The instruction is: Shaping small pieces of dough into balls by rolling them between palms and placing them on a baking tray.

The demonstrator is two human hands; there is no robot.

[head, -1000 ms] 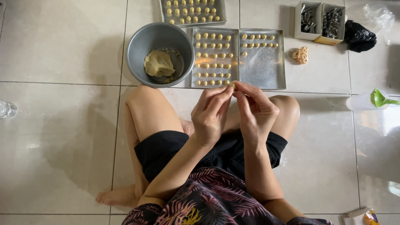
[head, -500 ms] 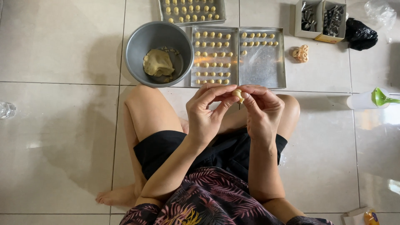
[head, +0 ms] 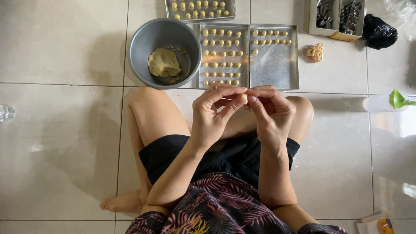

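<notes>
Home setting, baking done at floor level. I sit barefoot, cross-legged on glossy tiled floor (head: 56,143). Before me: metal bowl (head: 143,43) of dough, baking trays (head: 274,69) of small dough pieces.

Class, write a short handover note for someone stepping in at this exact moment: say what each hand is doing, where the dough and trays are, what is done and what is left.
Left hand: fingers pinch a small dough piece.
Right hand: fingers meet the same piece from the other side; both hands are raised over the knees.
Bowl: on the floor ahead, to the left, with a dough lump inside.
Left tray: filled with rows of small pieces.
Right tray: only its far end holds pieces; most is bare.
Far tray: also filled.
Done: two trays filled, a third started.
Left: the held piece is not yet on a tray; dough remains in the bowl.
</notes>
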